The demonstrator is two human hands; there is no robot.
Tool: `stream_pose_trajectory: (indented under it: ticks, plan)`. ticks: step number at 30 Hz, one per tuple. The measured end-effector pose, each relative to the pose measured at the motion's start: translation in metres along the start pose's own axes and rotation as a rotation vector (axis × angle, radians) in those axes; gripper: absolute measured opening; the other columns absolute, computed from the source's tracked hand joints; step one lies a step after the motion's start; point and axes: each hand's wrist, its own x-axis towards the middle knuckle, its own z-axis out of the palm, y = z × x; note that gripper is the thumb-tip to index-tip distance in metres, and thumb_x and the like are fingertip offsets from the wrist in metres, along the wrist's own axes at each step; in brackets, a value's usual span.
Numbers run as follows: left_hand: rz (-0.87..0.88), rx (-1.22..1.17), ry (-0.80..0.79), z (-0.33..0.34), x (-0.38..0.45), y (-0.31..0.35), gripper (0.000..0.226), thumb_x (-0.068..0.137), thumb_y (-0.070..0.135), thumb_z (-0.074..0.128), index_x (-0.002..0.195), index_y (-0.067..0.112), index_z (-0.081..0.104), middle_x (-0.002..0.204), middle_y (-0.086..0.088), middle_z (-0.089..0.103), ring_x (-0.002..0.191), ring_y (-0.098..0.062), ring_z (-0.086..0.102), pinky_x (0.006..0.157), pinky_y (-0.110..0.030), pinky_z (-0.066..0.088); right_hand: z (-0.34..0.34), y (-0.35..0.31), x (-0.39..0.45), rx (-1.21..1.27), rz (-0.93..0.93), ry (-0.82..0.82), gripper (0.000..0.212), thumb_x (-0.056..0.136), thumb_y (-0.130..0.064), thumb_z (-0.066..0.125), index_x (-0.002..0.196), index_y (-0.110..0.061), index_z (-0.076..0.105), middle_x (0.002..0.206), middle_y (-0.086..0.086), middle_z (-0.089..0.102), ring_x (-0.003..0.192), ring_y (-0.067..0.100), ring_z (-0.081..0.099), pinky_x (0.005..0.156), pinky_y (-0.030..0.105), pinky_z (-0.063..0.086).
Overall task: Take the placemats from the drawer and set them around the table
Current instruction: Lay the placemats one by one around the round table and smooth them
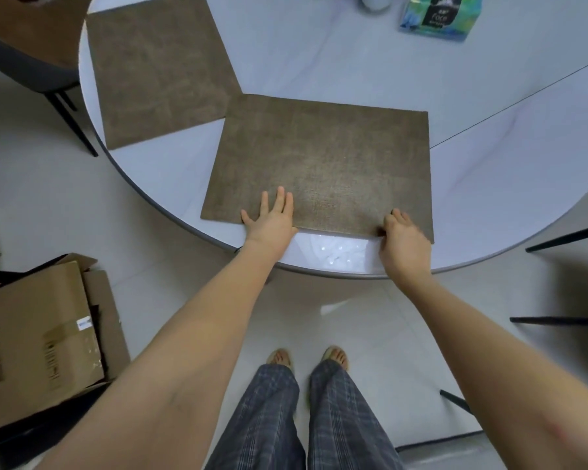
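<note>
At the desk's (489, 205) near edge, the left hand (272, 220) lies flat, fingers spread, on a brown placemat (323, 157); the right hand (404, 237) pinches its near right edge. A second placemat (157, 69) lies beyond, left, their corners touching.

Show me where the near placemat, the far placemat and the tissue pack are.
near placemat (323, 161), head view, middle of its brown surface
far placemat (157, 69), head view, middle of its surface
tissue pack (438, 16), head view, its printed top face
</note>
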Motion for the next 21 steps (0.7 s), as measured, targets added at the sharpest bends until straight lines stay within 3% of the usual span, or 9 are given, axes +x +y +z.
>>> stream_pose_trajectory:
  ticks: [21]
  plan:
    - [0.009,-0.080,0.015,0.011,-0.023,0.002,0.075,0.100,0.040,0.040,0.154,0.018,-0.007,0.160,0.003,-0.019,0.147,-0.027,-0.017,0.112,-0.067,0.002,-0.004,0.004,-0.022,-0.006,0.039,-0.072,0.021,0.078,0.014,0.042,0.089,-0.002,0.051,0.102,0.012,0.051,0.097,0.031,0.051,0.062,0.034,0.034]
